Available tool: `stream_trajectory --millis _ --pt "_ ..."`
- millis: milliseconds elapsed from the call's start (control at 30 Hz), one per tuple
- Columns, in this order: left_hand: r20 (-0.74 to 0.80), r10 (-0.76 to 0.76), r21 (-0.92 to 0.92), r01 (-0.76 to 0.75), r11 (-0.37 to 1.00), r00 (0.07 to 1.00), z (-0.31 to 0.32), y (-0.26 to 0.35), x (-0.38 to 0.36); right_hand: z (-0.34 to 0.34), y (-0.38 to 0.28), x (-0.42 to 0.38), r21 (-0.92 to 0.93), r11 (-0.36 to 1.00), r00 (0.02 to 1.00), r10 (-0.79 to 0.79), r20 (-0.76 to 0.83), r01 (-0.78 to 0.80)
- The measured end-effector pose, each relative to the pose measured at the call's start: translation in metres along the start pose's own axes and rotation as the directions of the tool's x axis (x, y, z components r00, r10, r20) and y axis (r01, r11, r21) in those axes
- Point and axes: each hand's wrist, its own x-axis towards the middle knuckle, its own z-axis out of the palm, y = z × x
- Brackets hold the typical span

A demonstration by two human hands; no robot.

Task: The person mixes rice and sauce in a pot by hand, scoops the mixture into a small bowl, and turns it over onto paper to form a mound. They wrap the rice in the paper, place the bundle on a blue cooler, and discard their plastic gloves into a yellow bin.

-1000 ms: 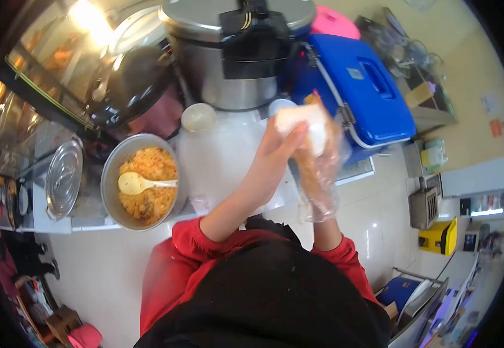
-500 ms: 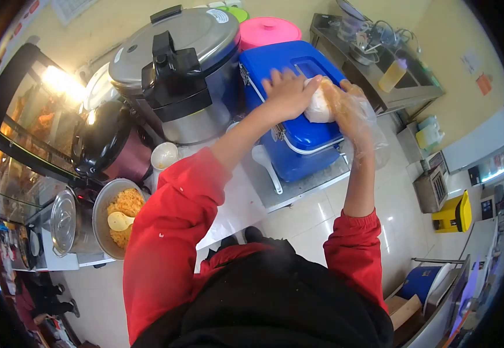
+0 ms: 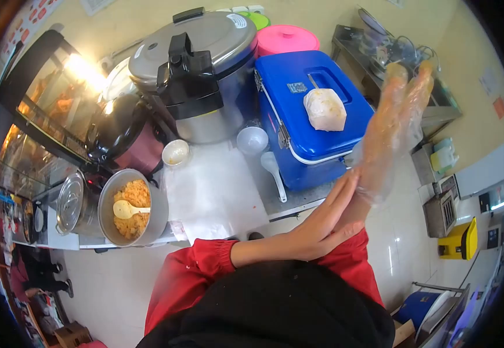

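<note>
My right hand [image 3: 401, 107] is raised beside the blue cooler box [image 3: 298, 168], inside a loose clear plastic glove with yellowish smears. Its fingers are stretched out and hold nothing. Bare and with straight fingers, my left hand [image 3: 321, 223] lies against my right wrist, touching near the cuff of the glove. A white paper-wrapped bundle [image 3: 325, 110] rests on the cooler's lid, apart from both hands; what is inside it is hidden.
Left of the cooler are a white bowl [image 3: 252, 141], a white rice paddle [image 3: 273, 174] and paper sheets [image 3: 211, 191]. Farther left stand a large rice cooker [image 3: 199, 64], a small bowl [image 3: 176, 153] and a pot [image 3: 158, 211] of orange rice with a spoon [image 3: 130, 210].
Both hands have let go of the wrapped bundle, which stays on the cooler lid. My left hand has come down to my right wrist; my gloved right hand has moved right with fingers straightened.
</note>
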Motion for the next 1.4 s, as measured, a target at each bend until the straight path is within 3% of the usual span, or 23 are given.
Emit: stream_trajectory --millis 100,233,267,400,500,533,633,667,700,800,833,933,1000,1067,1133,1233,1300,1333,1400 --pt "-0.068 -0.085 -0.199 0.07 0.978 0.994 -0.002 -0.003 0.006 0.036 0.022 -0.036 -0.218 0.971 0.968 -0.04 0.247 0.095" --pt "-0.159 -0.197 0.172 0.224 0.959 0.967 -0.01 0.003 -0.015 0.047 0.038 -0.056 -0.307 0.941 0.95 -0.042 0.308 0.141" --pt "-0.165 -0.188 -0.017 0.188 0.982 0.968 -0.006 0.0 -0.027 0.045 0.041 -0.058 -0.314 0.938 0.951 -0.045 0.307 0.146" --pt "-0.201 -0.135 -0.103 0.116 0.988 0.97 0.015 0.004 -0.041 0.03 0.046 -0.066 -0.338 0.927 0.952 -0.057 0.299 0.162" --pt "-0.203 -0.14 -0.486 0.024 0.874 0.969 0.025 0.018 -0.031 0.018 0.044 -0.071 -0.359 0.918 0.958 -0.067 0.28 0.169" --pt "-0.12 -0.136 -0.51 0.057 0.859 0.983 0.02 0.017 -0.031 0.014 0.043 -0.071 -0.368 0.915 0.962 -0.064 0.265 0.163" --pt "-0.2 -0.125 -0.446 0.023 0.895 0.972 0.008 0.036 -0.031 0.003 0.027 -0.073 -0.372 0.918 0.978 -0.067 0.199 0.139" --pt "-0.212 -0.112 -0.559 -0.027 0.829 0.971 0.006 0.039 -0.032 -0.003 0.017 -0.073 -0.371 0.92 0.984 -0.074 0.16 0.129" --pt "-0.225 -0.106 -0.663 -0.072 0.745 0.968 0.004 0.043 -0.038 -0.01 0.003 -0.074 -0.356 0.927 0.99 -0.079 0.115 0.116" --pt "-0.451 -0.25 -0.517 -0.023 0.856 0.857 0.019 0.044 -0.114 -0.029 -0.057 -0.079 -0.182 0.981 0.996 -0.072 -0.06 0.06" --pt "-0.357 -0.318 -0.477 0.121 0.87 0.878 0.033 0.038 -0.147 -0.032 -0.081 -0.078 -0.066 0.997 0.99 -0.046 -0.132 0.038" --pt "-0.261 -0.436 -0.459 0.287 0.841 0.861 0.087 0.056 -0.194 -0.028 -0.152 -0.08 0.425 0.905 0.953 0.119 -0.28 0.012" --pt "-0.287 -0.463 -0.55 0.252 0.796 0.839 0.107 0.073 -0.196 -0.022 -0.157 -0.1 0.502 0.864 0.928 0.154 -0.34 0.04" --pt "-0.218 -0.59 -0.676 0.316 0.666 0.777 0.115 0.072 -0.205 -0.026 -0.151 -0.122 0.332 0.943 0.929 0.099 -0.357 0.027" --pt "-0.173 -0.619 -0.728 0.323 0.604 0.766 0.117 0.071 -0.211 -0.039 -0.154 -0.142 0.128 0.992 0.951 0.048 -0.305 -0.009" --pt "-0.214 -0.617 -0.755 0.273 0.597 0.757 0.106 0.075 -0.19 -0.037 -0.135 -0.161 0.082 0.996 0.953 0.057 -0.297 -0.034" --pt "-0.264 -0.571 -0.717 0.237 0.655 0.777 0.104 0.068 -0.178 -0.047 -0.122 -0.189 0.261 0.965 1.0 0.0 -0.009 0.003" --pt "-0.291 -0.541 -0.691 0.218 0.69 0.789 0.101 0.063 -0.169 -0.056 -0.116 -0.201 0.344 0.939 0.986 -0.046 0.161 -0.012" --pt "-0.356 -0.536 -0.671 0.19 0.716 0.766 0.09 0.066 -0.14 -0.085 -0.102 -0.217 0.485 0.873 0.934 -0.124 0.335 -0.058"
